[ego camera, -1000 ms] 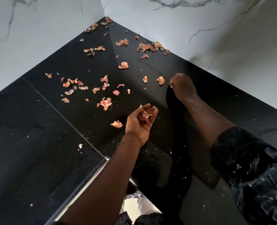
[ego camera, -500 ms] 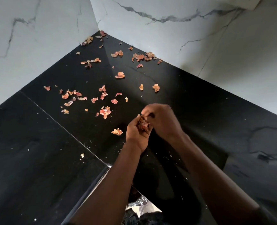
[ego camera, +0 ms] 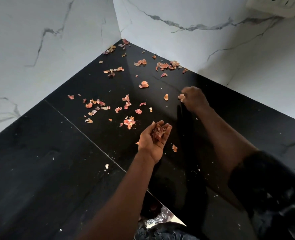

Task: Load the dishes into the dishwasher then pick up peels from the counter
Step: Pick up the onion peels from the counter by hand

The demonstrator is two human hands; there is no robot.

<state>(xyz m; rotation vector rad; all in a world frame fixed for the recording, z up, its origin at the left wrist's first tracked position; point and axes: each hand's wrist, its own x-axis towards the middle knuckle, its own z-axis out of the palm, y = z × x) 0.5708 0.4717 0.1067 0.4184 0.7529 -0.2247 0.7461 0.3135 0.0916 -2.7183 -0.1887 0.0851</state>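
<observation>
I judge the peel half of the job to be partly done, with most of it still ahead. My left grip (ego camera: pixel 154 138) is palm-up above the desk (ego camera: pixel 56 153), its fingers curled round a handful of peels (ego camera: pixel 159 132); that small pile is all the pictures show as collected.

My right grip (ego camera: pixel 194 99) is reached out further back, knuckles up. Its fingertips are closed on a single peel (ego camera: pixel 181 97), right at the desk surface (I can't say whether it has lifted clear).

What's left is plain enough. The loose peels (ego camera: pixel 128 122) lie scattered over the black desk in several patches:
- a band to the left of my left grip;
- a few between the two grips;
- a row along the foot of the wall (ego camera: pixel 212 49);
- some tucked into the far corner.

One stray bit (ego camera: pixel 174 148) sits just beside my left wrist, and pale crumbs dot the near side.

No dishwasher and no dishes are in view, so I can't tell whether that part is finished. I also see no bin or bowl for emptying the handful.
</observation>
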